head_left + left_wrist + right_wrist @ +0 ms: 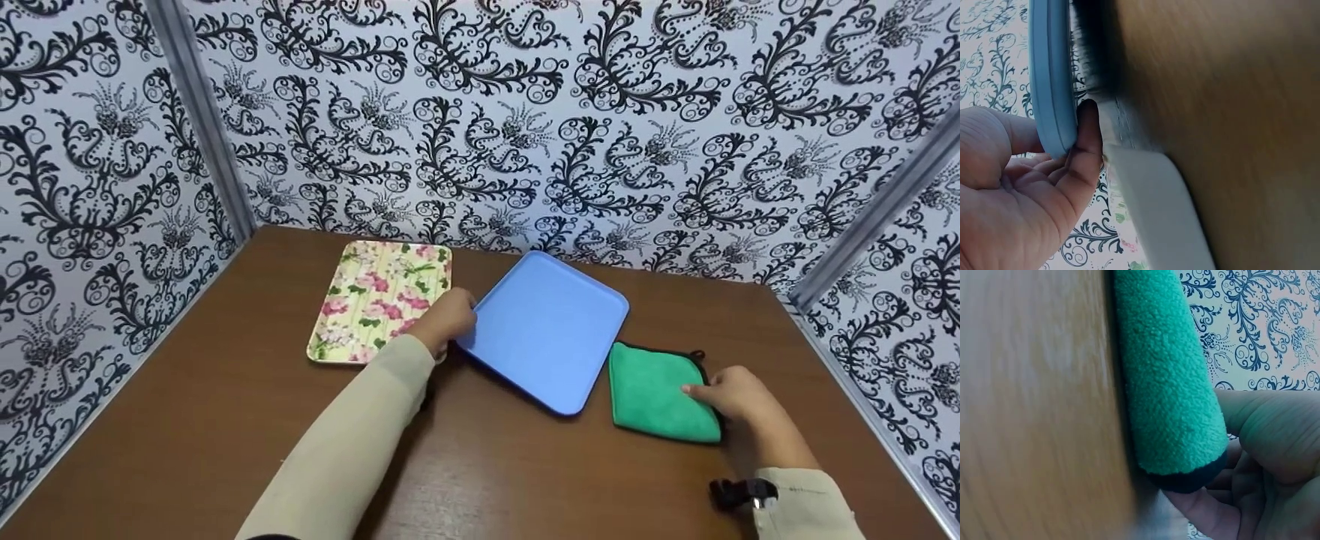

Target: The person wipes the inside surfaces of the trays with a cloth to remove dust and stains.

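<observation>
A plain blue tray [551,330] lies turned at an angle near the middle of the table. My left hand [448,321] grips its left corner; in the left wrist view the thumb is on one side of the tray's rim [1053,79] and the fingers curl under the other. To the right is a folded green cloth [660,394] with dark edging and a small loop. My right hand [739,394] pinches the cloth's right edge, thumb on top. The right wrist view shows the thick fold of the cloth [1171,377] between thumb and fingers.
A flower-patterned tray [375,300] lies at the left, partly behind my left forearm. The brown wooden table [510,472] meets patterned wall panels [495,127] at the back and sides. A dark wrist strap [742,493] sits on my right wrist.
</observation>
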`<state>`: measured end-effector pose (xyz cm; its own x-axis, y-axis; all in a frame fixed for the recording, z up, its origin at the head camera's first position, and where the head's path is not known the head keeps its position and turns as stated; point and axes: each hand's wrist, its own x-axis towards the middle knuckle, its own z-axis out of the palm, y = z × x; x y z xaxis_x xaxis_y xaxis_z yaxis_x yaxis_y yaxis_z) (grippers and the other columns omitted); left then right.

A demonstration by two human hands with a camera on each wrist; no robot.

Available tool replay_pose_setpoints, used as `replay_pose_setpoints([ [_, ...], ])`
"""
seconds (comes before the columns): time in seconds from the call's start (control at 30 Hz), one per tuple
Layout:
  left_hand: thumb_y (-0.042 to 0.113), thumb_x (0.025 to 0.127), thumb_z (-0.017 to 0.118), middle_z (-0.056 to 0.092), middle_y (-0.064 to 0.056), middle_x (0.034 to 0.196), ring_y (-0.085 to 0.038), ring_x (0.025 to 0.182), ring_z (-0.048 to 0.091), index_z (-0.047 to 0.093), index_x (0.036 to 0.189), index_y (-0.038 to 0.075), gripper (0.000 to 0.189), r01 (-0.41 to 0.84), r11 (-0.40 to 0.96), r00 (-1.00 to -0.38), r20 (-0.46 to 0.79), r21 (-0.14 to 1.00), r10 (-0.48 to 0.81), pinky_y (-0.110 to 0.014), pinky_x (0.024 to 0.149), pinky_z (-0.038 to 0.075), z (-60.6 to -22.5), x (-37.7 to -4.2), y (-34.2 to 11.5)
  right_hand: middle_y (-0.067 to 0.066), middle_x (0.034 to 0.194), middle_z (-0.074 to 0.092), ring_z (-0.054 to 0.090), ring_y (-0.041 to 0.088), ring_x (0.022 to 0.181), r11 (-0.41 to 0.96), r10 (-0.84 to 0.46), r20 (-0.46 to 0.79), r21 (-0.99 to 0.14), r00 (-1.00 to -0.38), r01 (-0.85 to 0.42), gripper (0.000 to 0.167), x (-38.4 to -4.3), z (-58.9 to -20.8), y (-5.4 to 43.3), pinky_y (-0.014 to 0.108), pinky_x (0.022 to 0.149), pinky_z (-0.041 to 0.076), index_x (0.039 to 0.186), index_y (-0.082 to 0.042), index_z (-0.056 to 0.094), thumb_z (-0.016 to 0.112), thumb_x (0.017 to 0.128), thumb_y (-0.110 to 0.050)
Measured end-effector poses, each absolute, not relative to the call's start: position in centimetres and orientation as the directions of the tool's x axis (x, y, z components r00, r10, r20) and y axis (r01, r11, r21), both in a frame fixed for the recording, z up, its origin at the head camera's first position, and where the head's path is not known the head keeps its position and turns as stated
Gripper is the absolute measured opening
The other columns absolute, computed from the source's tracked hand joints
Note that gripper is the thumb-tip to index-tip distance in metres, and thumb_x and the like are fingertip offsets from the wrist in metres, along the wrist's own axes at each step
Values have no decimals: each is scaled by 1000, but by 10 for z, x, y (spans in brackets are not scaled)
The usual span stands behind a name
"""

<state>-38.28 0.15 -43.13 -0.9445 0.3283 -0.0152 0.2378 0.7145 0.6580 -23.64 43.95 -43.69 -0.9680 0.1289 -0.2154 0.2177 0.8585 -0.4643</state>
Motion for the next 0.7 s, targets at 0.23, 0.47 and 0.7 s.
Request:
replay_pose_setpoints([
  [0.23,6,90,57,64,-11,87,-23,81,55,72,89,-2,17,211,626,-942,-14,751,335,-31,70,46,-432,-380,-6,-8,56,29,31,11,54,856,118,-200,-476,-973,202,54,-236,-432,440,28,53,31,59,-20,37,69,97,-40],
  [0.47,10,96,63,70,-20,124,-23,107,60,73,118,-6,29,131,522,-945,-52,843,322,-35,95,54,-433,-373,-8,-5,60,34,38,15,59,881,133,-209,-424,-969,212,50,-238,-426,432,31,56,35,63,-16,44,73,93,-43],
  [0.7,14,95,66,67,-8,105,-13,79,53,75,114,-1,25,32,446,-946,-117,895,303,-23,69,47,-438,-366,-13,-3,63,43,44,16,61,855,144,-214,-464,-966,230,41,-239,-433,430,31,56,39,69,-11,54,73,96,-35],
])
